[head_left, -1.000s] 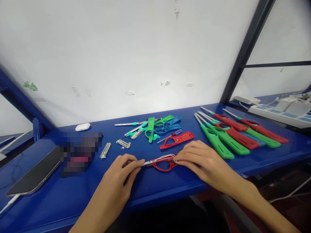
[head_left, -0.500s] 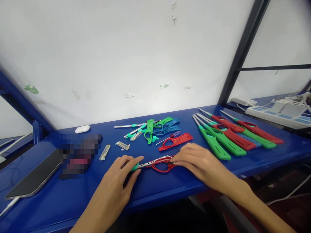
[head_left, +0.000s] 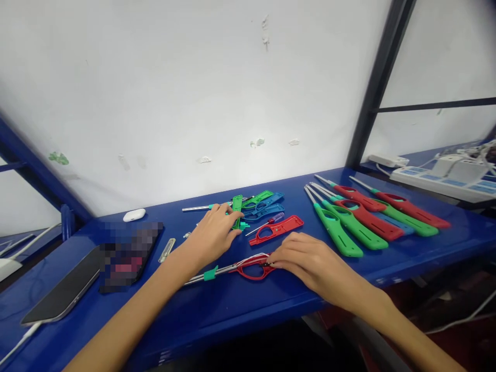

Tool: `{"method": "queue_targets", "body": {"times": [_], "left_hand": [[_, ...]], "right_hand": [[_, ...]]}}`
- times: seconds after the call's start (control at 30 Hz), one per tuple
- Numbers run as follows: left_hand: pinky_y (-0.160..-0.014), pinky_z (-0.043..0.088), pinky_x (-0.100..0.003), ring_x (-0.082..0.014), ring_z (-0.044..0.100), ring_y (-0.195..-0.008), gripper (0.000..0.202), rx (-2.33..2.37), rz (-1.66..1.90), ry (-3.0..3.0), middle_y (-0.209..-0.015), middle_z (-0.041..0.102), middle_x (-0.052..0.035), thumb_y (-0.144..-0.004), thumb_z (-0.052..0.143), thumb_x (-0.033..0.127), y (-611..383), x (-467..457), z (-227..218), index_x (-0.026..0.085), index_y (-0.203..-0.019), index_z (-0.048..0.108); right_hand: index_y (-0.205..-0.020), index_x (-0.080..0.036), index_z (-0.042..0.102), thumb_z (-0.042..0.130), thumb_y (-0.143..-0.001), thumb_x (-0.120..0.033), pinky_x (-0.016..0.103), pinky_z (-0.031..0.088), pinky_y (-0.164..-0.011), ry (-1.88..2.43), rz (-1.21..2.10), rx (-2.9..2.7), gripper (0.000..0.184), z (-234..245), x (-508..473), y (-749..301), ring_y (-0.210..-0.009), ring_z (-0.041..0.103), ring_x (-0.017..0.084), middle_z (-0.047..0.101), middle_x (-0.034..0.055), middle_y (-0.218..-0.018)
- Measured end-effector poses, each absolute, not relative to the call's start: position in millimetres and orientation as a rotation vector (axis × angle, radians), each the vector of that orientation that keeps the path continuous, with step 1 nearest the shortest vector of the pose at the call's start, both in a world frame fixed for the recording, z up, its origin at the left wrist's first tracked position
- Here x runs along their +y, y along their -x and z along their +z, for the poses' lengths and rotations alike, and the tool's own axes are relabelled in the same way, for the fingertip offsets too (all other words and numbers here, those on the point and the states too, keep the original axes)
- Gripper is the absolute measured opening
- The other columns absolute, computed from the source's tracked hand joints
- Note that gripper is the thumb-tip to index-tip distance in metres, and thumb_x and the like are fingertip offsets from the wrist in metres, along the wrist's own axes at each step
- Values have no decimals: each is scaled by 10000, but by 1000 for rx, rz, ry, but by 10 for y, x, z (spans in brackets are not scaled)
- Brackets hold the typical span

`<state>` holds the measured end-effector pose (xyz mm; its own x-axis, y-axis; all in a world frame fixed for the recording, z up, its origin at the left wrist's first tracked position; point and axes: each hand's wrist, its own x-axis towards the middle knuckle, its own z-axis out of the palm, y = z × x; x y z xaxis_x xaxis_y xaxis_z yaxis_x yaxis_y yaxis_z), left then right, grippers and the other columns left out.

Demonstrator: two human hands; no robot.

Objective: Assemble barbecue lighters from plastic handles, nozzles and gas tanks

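Observation:
A half-built lighter [head_left: 248,267] lies on the blue table [head_left: 271,294]: a red handle shell with white wire, a metal tube and a teal collar. My right hand [head_left: 306,261] rests on its rear end, fingers pressed together on the shell. My left hand [head_left: 213,232] reaches back over a heap of loose parts [head_left: 251,206], fingers curled at a green shell piece; whether it grips anything is hidden. A second red shell half [head_left: 277,229] lies just behind the right hand.
Several finished red and green lighters [head_left: 360,217] lie in a row at the right. A phone [head_left: 64,289], a blurred dark object [head_left: 126,253] and a white earbud case [head_left: 134,214] sit at the left. A power strip [head_left: 445,181] lies at the far right.
My left hand let go of the lighter's tube end and moved back to the parts heap. The teal collar now shows on the tube. The right hand stayed on the red shell.

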<state>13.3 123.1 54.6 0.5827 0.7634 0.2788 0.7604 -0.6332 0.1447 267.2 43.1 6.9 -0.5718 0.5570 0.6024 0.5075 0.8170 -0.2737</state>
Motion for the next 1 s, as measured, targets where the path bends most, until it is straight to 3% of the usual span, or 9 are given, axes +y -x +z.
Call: {"method": "queue_targets", "body": {"times": [0.2,0.33,0.43,0.5,0.63,0.77,0.87,1.0], "left_hand": [[-1007,481,-529,-298,615,-1051,114,1297,653,-2576,-1078,697,-99,-920,656,260,-233,1349,591,206,-945,752],[-814,561,-375,-226,686,-901,219,1279,869,-2295,-985,744,-79,-986,559,373,-210,1120,786,196,-985,688],[-721,550,-320,-188,684,-788,297,1283,998,-2124,-938,749,-83,-1011,535,448,-163,840,886,179,-1066,649],[-634,512,-292,-170,638,-690,298,1204,1116,-1914,-848,734,-68,-957,620,475,-138,667,881,180,-966,659],[-637,458,-260,-144,568,-671,276,1155,1126,-1678,-761,703,-14,-915,718,447,-118,506,759,189,-999,665],[-583,375,-242,-138,527,-640,281,1148,969,-1735,-694,641,31,-957,662,468,-113,542,686,213,-1068,627],[-620,399,-258,-153,564,-707,266,1153,923,-1815,-763,641,5,-964,637,463,-112,557,692,203,-1006,670],[-717,463,-293,-188,608,-833,299,1191,898,-1819,-897,673,-30,-924,692,463,-123,547,670,212,-1085,713]], "right_hand": [[-1113,-193,747,569,-1068,-208,345,527,-855,761,113,-2267,184,53,442,-2658,-917,667,195,770,36,-1017],[-1107,-203,746,571,-1070,-211,343,529,-859,780,138,-2266,179,61,444,-2655,-924,675,193,770,30,-1023],[-1107,-211,749,571,-1072,-220,347,535,-865,804,153,-2271,182,62,438,-2662,-924,682,195,772,30,-1015],[-1110,-218,751,569,-1074,-230,347,538,-868,817,159,-2275,186,59,435,-2666,-927,685,195,773,31,-1015],[-1121,-223,745,565,-1077,-235,344,532,-869,825,163,-2281,185,47,438,-2665,-932,695,197,774,30,-1021],[-1111,-220,737,561,-1079,-237,345,521,-877,818,171,-2280,179,46,443,-2656,-923,703,195,778,24,-1025],[-1113,-217,736,557,-1080,-235,347,522,-877,820,165,-2284,183,48,443,-2655,-927,706,199,778,29,-1027],[-1114,-218,742,558,-1079,-237,345,531,-869,832,154,-2294,188,46,433,-2664,-932,711,202,779,33,-1024]]}}
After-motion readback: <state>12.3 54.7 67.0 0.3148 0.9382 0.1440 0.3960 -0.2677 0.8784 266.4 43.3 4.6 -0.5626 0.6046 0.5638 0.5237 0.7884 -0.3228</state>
